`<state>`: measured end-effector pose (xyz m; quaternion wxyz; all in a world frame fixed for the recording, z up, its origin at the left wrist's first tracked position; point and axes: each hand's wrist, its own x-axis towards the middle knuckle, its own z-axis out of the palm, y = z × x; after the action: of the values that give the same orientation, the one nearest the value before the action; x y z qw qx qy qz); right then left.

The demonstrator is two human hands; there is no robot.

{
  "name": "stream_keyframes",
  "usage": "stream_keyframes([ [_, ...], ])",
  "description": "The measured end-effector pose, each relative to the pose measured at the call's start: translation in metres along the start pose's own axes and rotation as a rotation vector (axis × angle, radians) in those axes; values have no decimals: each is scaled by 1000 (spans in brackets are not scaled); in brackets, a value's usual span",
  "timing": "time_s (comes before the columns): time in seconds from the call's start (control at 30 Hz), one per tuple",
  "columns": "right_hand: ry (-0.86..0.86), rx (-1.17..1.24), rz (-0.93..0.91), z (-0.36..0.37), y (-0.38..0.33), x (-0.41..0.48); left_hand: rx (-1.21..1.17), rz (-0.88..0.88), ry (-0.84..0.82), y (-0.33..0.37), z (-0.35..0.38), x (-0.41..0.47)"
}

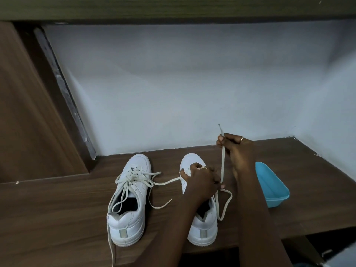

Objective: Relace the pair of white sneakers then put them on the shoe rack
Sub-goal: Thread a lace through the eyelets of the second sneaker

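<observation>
Where the pair sits: both on the brown wooden surface (67,209), side by side, close to the white wall (173,83).
Pointing: toes at the wall, heels toward the camera, long axes roughly parallel.
Left sneaker (129,199): loosely laced, with the ends sprawled over the wood. One end runs off the bottom edge.
Right sneaker (202,226): only the toe and heel show, since the middle is buried under a hand and forearm.
Left hand (200,182): fingers curled down, gripping the right sneaker's front. Can't tell exactly what's under them.
Right hand (238,149): raised beyond the toe, pinching the lace (222,162) near its tip, which pokes up above the fingers.
Lace path: drops from the right hand to the left hand, with a slack loop beside the shoe.
Blue tub (269,182): just right of the right sneaker, partly behind the forearm.
</observation>
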<state>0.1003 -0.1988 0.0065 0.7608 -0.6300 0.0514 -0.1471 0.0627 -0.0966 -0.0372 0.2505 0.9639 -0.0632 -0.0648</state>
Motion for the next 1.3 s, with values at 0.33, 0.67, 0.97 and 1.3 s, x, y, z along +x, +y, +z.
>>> stream_keyframes([
  [0.33,46,21,-74,-3,1,2,-219,-106,34,-63,-37,1],
  [0.67,-270,-379,-15,6,16,-3,73,-122,216,-43,-17,-10],
  [0.97,-519,-878,-12,16,43,-7,-325,-200,214,-58,-20,-9],
  [1.3,-592,-1060,-75,31,62,-14,-514,-243,213,-78,-14,1],
])
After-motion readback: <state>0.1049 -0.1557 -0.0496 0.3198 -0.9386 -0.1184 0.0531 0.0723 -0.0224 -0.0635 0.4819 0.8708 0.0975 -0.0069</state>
